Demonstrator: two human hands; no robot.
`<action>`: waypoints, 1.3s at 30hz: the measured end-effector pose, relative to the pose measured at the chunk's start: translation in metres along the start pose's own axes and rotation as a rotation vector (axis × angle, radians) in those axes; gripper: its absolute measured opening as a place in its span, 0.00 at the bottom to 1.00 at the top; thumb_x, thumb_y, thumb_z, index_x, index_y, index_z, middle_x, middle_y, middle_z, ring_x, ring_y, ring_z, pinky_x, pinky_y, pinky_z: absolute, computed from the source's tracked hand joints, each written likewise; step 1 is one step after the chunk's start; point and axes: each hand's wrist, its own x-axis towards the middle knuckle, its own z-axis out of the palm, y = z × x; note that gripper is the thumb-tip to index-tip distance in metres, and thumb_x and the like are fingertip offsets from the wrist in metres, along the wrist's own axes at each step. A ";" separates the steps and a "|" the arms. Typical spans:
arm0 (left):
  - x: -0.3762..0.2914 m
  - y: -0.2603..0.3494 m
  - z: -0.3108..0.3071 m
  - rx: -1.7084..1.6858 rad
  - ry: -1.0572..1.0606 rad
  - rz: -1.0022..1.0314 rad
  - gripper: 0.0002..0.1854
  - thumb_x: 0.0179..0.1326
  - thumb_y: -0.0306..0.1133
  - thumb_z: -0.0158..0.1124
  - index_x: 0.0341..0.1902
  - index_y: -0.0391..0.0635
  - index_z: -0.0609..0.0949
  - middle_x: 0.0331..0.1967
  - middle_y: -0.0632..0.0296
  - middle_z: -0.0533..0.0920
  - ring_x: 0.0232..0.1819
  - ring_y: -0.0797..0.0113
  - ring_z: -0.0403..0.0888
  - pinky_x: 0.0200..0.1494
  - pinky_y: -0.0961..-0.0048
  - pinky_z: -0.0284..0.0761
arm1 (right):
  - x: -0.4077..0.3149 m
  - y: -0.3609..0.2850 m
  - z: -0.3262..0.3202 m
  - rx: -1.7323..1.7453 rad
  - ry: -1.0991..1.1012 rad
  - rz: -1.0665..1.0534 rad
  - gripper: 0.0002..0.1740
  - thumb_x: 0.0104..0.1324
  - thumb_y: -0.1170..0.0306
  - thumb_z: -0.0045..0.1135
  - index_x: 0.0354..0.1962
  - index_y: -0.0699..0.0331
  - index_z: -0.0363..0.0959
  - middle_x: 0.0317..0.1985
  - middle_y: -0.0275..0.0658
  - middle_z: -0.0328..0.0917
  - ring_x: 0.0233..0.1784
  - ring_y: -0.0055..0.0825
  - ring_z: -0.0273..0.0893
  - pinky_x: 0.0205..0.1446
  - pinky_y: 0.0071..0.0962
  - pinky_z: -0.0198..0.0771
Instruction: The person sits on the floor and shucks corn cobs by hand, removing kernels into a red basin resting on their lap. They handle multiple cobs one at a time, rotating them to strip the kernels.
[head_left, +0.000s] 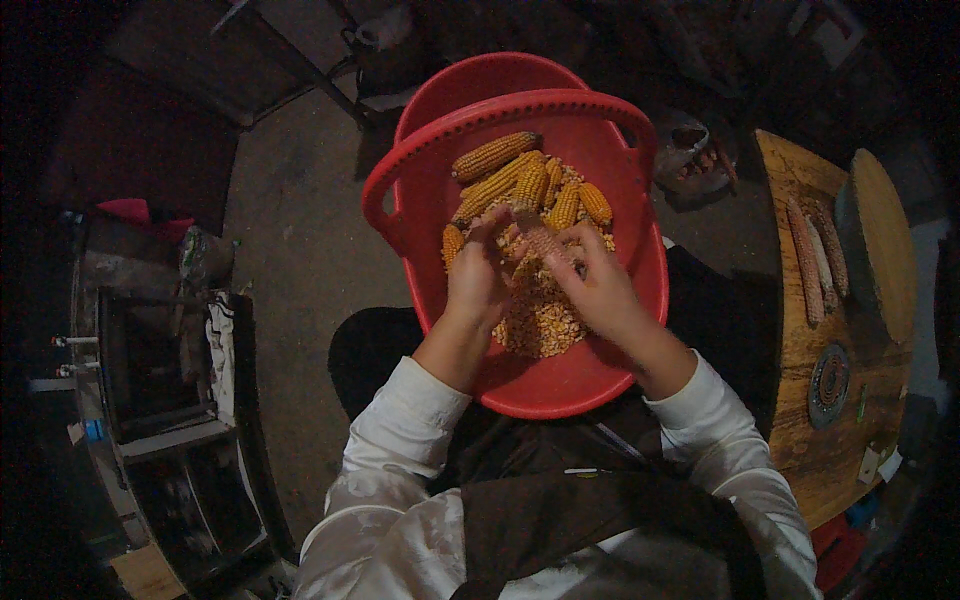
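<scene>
A red plastic basket (525, 401) with a raised handle rests in my lap. Several dried yellow corn cobs (495, 155) lie in its far part, and loose corn kernels (551, 330) are heaped nearer me. Over the kernels, my right hand (596, 277) grips a mostly stripped corn cob (546, 246) that slants up to the left. My left hand (480, 266) is close beside it with bent fingers; blur hides whether it holds anything.
On the right, a wooden table (802, 465) bears several bare cobs (805, 262), a round patterned metal piece (829, 386) and a round board (883, 244). A plastic bag (694, 161) sits on the floor beyond the basket. At left stands a dark metal-framed unit (172, 442).
</scene>
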 end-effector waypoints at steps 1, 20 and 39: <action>-0.001 0.003 -0.002 0.060 0.031 0.025 0.17 0.66 0.39 0.38 0.52 0.47 0.71 0.50 0.60 0.72 0.51 0.66 0.68 0.53 0.67 0.63 | 0.002 -0.008 -0.007 0.014 0.032 -0.063 0.17 0.63 0.65 0.50 0.45 0.65 0.62 0.34 0.38 0.73 0.38 0.26 0.72 0.39 0.26 0.67; 0.032 -0.013 -0.052 0.275 0.137 -0.152 0.22 0.64 0.39 0.42 0.60 0.45 0.66 0.60 0.60 0.63 0.60 0.62 0.59 0.61 0.62 0.52 | 0.004 -0.012 -0.154 -0.433 0.288 0.177 0.18 0.55 0.61 0.55 0.35 0.68 0.70 0.33 0.50 0.76 0.38 0.46 0.74 0.41 0.39 0.69; 0.020 -0.020 -0.029 0.243 0.066 -0.192 0.26 0.62 0.35 0.47 0.62 0.37 0.60 0.62 0.55 0.59 0.63 0.60 0.59 0.62 0.67 0.54 | -0.067 0.024 -0.303 -1.313 1.228 0.188 0.13 0.56 0.71 0.54 0.39 0.66 0.67 0.42 0.48 0.66 0.48 0.46 0.65 0.48 0.38 0.64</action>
